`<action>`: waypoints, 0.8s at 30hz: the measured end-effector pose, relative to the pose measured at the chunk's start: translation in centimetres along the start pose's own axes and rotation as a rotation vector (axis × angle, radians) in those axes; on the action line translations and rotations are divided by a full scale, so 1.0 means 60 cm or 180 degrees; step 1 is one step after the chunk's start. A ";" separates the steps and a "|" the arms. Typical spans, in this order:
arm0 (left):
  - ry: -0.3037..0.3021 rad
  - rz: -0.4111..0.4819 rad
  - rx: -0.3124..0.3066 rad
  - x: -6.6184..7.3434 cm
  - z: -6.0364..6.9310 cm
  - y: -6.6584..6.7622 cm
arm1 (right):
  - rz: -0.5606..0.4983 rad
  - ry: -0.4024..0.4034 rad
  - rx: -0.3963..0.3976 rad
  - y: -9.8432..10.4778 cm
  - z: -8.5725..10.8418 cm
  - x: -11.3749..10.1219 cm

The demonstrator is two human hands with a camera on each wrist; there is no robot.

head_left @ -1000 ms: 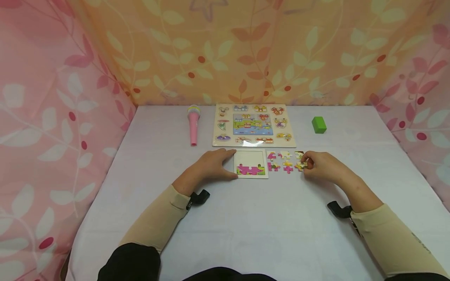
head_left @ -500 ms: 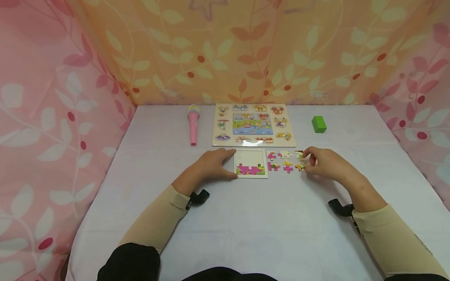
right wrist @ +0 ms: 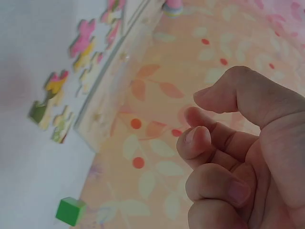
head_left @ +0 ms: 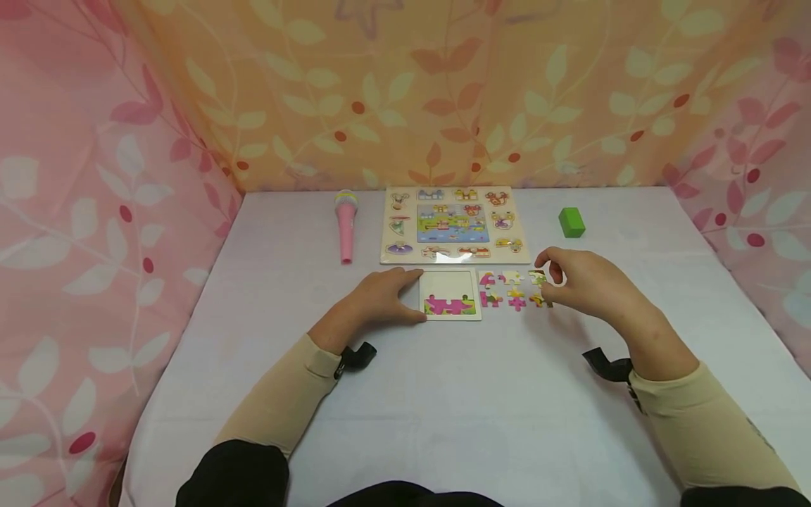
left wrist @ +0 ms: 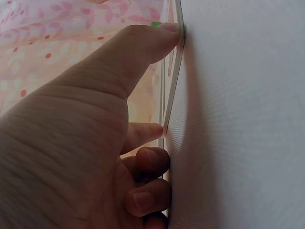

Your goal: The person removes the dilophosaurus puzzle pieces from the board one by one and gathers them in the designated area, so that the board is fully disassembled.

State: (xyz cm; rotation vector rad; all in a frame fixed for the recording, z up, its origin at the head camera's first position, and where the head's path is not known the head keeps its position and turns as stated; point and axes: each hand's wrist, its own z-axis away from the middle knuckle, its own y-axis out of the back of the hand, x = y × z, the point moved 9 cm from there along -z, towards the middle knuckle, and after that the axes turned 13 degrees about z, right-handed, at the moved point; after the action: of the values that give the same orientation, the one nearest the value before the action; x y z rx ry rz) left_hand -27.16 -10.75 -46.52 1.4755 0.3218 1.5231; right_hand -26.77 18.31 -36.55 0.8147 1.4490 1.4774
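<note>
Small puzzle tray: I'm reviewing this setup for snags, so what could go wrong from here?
The left hand grips the puzzle tray only at its left side, so pressing on the far side might swivel it. The loose pieces lie close to its right edge, so any shift could jostle them. The right hand is close to the outermost pieces and might knock them.
</note>
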 end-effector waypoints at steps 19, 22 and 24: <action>-0.0035 0.0026 -0.0007 -0.002 -0.001 0.001 | -0.0222 0.0385 0.0293 0.064 -0.008 -0.123; -0.0046 0.0011 -0.0022 0.000 -0.001 0.000 | -0.0238 0.0434 0.0323 0.068 -0.010 -0.138; -0.0047 -0.0001 -0.0022 0.001 -0.001 0.000 | -0.0272 0.0456 0.0323 0.068 -0.013 -0.148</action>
State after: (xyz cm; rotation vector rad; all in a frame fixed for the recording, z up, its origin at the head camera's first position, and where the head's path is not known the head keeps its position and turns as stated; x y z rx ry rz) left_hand -27.23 -10.67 -46.50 1.4805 0.3076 1.5109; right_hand -24.57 10.20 -31.45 0.7104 1.6566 1.4312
